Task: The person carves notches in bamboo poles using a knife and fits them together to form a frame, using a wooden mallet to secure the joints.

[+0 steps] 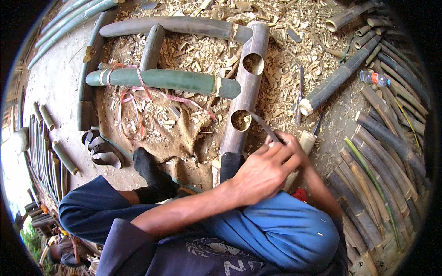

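My left hand (262,172) and my right hand (292,146) are closed together in front of my bent right knee. A narrow, dark knife (267,128) juts up and left from between their fingers; its handle is hidden in the grip. The blade's tip is beside the lower round hole (241,120) of a thick grey-brown bamboo post (248,92). A second hole (252,63) is farther up. Wood chips show inside both. A green bamboo rail (170,79) and a grey bamboo rail (175,26) meet the post from the left. My dark-socked foot (230,166) touches its near end.
Wood chips (193,50) cover the ground. Pink-red ribbon (152,94) is tangled by the green rail. A long metal tool (300,94) lies right of the post. Bamboo poles (386,147) and a water bottle (374,78) are at right; a sandal (101,149) lies left. Another person (69,250) is lower left.
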The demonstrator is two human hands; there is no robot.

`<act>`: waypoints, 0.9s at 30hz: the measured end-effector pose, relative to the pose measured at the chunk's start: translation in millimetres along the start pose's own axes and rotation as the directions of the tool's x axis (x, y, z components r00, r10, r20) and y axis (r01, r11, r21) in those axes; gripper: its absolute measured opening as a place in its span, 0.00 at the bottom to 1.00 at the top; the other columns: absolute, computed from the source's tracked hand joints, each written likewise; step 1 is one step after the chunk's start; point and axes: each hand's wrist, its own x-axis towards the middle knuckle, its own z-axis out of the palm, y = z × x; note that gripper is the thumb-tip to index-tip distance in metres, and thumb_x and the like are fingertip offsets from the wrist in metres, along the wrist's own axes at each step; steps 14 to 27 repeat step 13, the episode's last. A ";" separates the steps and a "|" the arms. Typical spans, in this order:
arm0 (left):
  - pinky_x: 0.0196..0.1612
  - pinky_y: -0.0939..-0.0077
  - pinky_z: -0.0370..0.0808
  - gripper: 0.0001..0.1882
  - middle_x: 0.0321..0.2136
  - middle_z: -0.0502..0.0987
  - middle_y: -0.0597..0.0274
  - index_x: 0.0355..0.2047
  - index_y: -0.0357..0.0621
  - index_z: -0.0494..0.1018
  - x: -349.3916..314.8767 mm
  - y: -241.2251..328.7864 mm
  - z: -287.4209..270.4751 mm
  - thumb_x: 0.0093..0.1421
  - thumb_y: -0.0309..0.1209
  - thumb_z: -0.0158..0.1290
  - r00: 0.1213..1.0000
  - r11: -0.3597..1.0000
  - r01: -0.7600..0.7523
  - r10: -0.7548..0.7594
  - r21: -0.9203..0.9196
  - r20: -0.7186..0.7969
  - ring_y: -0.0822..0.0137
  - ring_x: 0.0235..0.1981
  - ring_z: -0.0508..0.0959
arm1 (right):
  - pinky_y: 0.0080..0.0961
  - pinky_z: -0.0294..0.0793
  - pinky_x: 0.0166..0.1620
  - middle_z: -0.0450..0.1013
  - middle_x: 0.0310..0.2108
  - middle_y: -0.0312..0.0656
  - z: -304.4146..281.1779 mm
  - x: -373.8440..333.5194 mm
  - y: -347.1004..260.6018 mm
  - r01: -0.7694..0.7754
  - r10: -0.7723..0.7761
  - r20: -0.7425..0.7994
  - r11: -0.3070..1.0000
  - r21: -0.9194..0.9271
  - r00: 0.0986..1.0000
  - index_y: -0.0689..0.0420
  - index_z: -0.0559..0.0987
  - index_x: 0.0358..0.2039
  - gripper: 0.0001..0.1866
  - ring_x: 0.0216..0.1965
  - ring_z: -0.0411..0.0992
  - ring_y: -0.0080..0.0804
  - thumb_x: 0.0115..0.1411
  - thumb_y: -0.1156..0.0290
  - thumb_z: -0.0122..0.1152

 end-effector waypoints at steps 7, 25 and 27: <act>0.65 0.43 0.67 0.62 0.65 0.51 0.26 0.73 0.51 0.44 64.9 -59.4 55.1 0.41 0.18 0.67 0.907 0.935 0.328 -0.351 -0.132 -0.234 0.28 0.64 0.62 | 0.46 0.79 0.46 0.80 0.37 0.54 -46.7 50.8 -24.7 0.164 -0.052 0.159 0.501 -0.850 0.986 0.61 0.80 0.42 0.16 0.42 0.79 0.54 0.54 0.67 0.66; 0.58 0.42 0.74 0.63 0.67 0.48 0.23 0.73 0.56 0.41 75.6 -61.8 55.5 0.41 0.16 0.66 0.847 0.838 0.526 -0.532 -0.147 -0.006 0.26 0.60 0.67 | 0.47 0.78 0.44 0.80 0.36 0.56 -53.6 60.5 1.0 0.068 0.059 0.122 0.563 -0.824 0.991 0.58 0.82 0.38 0.13 0.40 0.79 0.54 0.52 0.68 0.68; 0.58 0.42 0.74 0.63 0.67 0.48 0.23 0.73 0.56 0.41 75.6 -61.8 55.5 0.41 0.16 0.66 0.847 0.838 0.526 -0.532 -0.147 -0.006 0.26 0.60 0.67 | 0.47 0.78 0.44 0.80 0.36 0.56 -53.6 60.5 1.0 0.068 0.059 0.122 0.563 -0.824 0.991 0.58 0.82 0.38 0.13 0.40 0.79 0.54 0.52 0.68 0.68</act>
